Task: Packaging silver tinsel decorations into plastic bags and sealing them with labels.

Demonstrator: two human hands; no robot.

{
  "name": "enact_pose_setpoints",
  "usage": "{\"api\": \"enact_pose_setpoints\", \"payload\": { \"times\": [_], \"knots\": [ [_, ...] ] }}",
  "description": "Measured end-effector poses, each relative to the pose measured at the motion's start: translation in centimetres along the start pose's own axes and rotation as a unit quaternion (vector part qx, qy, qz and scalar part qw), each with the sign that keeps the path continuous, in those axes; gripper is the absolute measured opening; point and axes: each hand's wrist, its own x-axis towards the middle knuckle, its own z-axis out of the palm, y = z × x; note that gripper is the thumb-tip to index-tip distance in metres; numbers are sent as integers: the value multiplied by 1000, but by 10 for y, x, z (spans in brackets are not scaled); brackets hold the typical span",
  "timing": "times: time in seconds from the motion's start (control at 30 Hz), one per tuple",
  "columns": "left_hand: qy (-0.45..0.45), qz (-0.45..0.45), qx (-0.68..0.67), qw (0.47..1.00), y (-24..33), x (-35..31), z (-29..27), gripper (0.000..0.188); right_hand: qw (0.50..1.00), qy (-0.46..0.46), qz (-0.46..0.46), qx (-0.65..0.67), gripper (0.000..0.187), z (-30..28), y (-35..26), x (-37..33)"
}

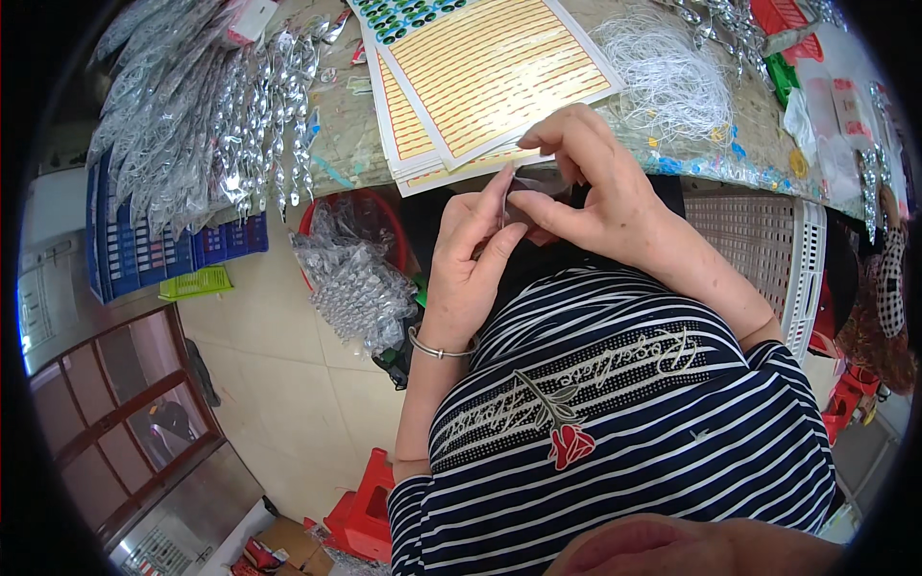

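In front of my chest, at the table's near edge, my left hand (471, 245) is closed, pinching a thin dark silvery piece (505, 197) between thumb and fingers. The piece is seen nearly edge-on, so its kind is unclear. My right hand (595, 197) faces it with curled fingers, its thumb reaching to the piece. Whatever lies inside those curled fingers is mostly hidden. Just beyond both hands, yellow sheets with rows of red wavy strips (490, 72) lie stacked on the table. A sheet of blue-green eye-shaped stickers (403, 17) sits at their far side.
Silvery twisted strips in clear bags (192, 125) hang over the table's left edge, above a blue basket (144, 230). White string (663, 72) is heaped right of the sheets. Below stand a red tub (399, 230) with bagged pieces, a white crate (807, 254) and a red stool (360, 518).
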Motion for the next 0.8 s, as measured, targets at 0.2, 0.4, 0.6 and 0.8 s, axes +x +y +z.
{"api": "enact_pose_setpoints", "payload": {
  "times": [0.2,0.4,0.6,0.8],
  "knots": [
    [-10,93,166,982,-8,-3,-4,46,995,-47,-82,-20,12,-1,11,1],
    [-47,35,133,989,-6,-8,-13,45,972,-86,111,189,6,-10,10,6],
    [-90,-16,-4,996,-2,-6,-13,35,949,-139,154,237,8,-9,-6,8],
    [-15,4,-69,997,12,4,2,19,954,-171,144,201,10,-5,-12,15]
  ]
}}
